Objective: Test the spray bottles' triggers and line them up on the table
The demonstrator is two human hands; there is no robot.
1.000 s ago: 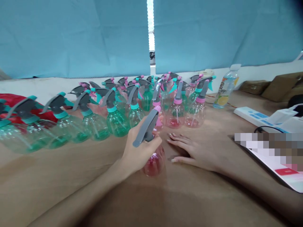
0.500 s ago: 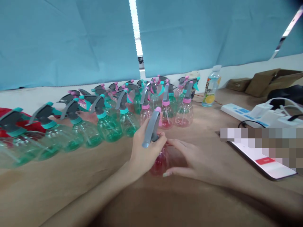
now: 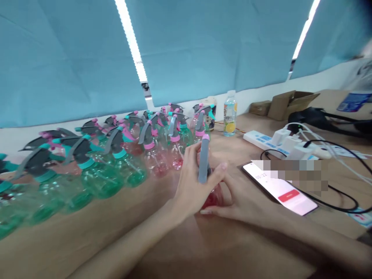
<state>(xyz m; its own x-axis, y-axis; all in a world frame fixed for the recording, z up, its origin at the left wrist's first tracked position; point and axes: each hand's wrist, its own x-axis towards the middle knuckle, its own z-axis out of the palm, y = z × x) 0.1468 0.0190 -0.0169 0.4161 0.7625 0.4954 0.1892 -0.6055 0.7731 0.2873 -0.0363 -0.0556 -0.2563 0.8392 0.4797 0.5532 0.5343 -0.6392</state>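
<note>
Low in the centre of the frame, on the brown desk (image 3: 162, 240), we have our left hand (image 3: 190, 184) closed around the neck of a round, clear-pink plastic spray bottle (image 3: 213, 198) with a grey trigger head. Our right hand (image 3: 244, 199) cups its body, probably so it cannot tip or turn. Right of centre lies a lit phone (image 3: 283, 190), its screen apparently angled for us to read. Beyond, at left and centre, similar green and pink spray bottles (image 3: 101, 180) stand upright, likely grouped to leave us elbow room.
</note>
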